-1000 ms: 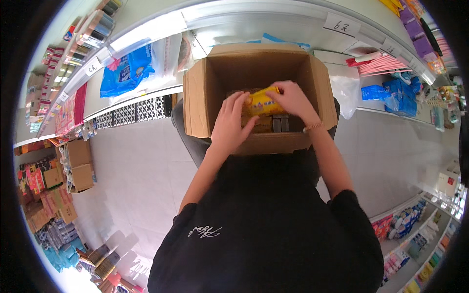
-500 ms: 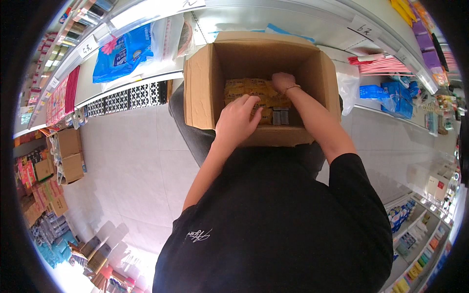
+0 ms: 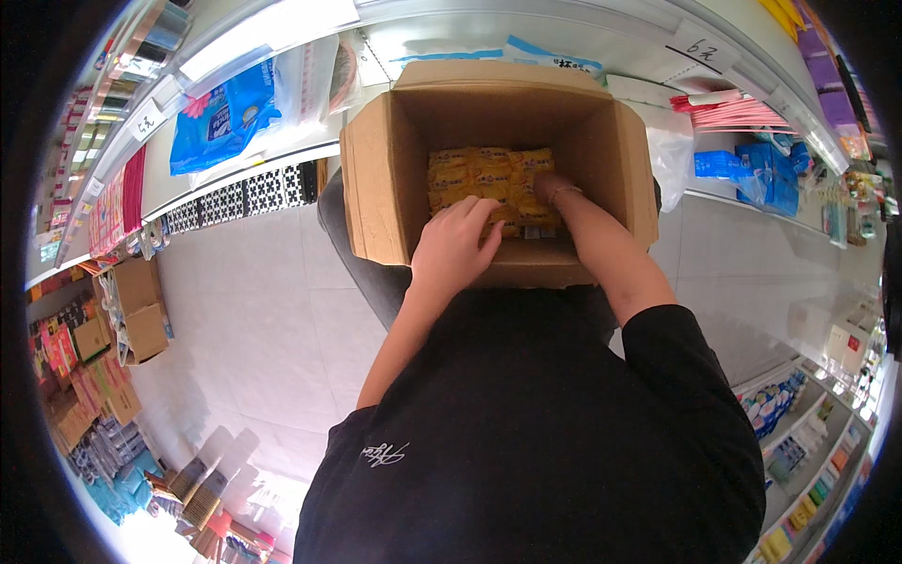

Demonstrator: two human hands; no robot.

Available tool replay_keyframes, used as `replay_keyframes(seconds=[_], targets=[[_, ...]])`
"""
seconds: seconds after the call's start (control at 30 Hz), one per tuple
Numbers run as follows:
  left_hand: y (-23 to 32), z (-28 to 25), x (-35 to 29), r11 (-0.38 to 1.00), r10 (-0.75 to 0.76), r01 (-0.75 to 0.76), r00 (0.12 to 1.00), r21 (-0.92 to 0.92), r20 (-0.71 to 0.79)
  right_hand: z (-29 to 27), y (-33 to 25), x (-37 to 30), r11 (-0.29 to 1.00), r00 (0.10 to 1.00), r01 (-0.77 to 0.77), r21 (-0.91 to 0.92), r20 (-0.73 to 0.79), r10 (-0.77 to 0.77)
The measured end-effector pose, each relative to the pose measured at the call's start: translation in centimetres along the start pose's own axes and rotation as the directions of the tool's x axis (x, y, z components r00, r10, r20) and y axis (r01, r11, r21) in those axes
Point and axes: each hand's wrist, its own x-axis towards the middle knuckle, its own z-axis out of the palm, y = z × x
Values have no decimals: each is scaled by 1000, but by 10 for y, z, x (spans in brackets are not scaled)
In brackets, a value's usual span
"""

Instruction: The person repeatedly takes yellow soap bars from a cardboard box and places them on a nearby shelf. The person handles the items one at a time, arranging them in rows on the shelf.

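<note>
An open brown cardboard box stands in front of me on a dark seat-like support. Inside lie several small yellow packets in close rows. A small patch of grey packets shows at the near side. My right hand reaches down in the box at the right end of the rows, a thin bracelet at its wrist; its fingers are hidden in shadow. Over the near left part of the box hovers my left hand, thumb apart from its loosely bent fingers, with no item visible in it.
Beyond the box runs a white shelf holding a blue package at left and blue bags at right. An opened carton stands on the floor at left. More stocked shelves rise at lower right.
My right hand has come nearer and lower into the box, baring yellow packets at the far right and covering part of the grey ones. My left hand has barely moved.
</note>
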Motion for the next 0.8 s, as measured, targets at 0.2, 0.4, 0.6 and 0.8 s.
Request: replay_keyframes(seconds=[0.2,0.4,0.6,0.8], targets=[[3,0,5,1000,26,-26,1000,-1,-7,-10,-9,-18,995,994,-77,-67,-83,72],[4,1,5,998,70,-70,997,10,-19,38,-13,14,985,976,165,-43,-134,-169],[7,-1,-1,999,41,-41,999,-1,15,78,-30,51,896,915,384,-222,217,-339],[6,2,2,998,70,-70,998,-2,3,43,-26,10,913,904,305,-270,383,-189]])
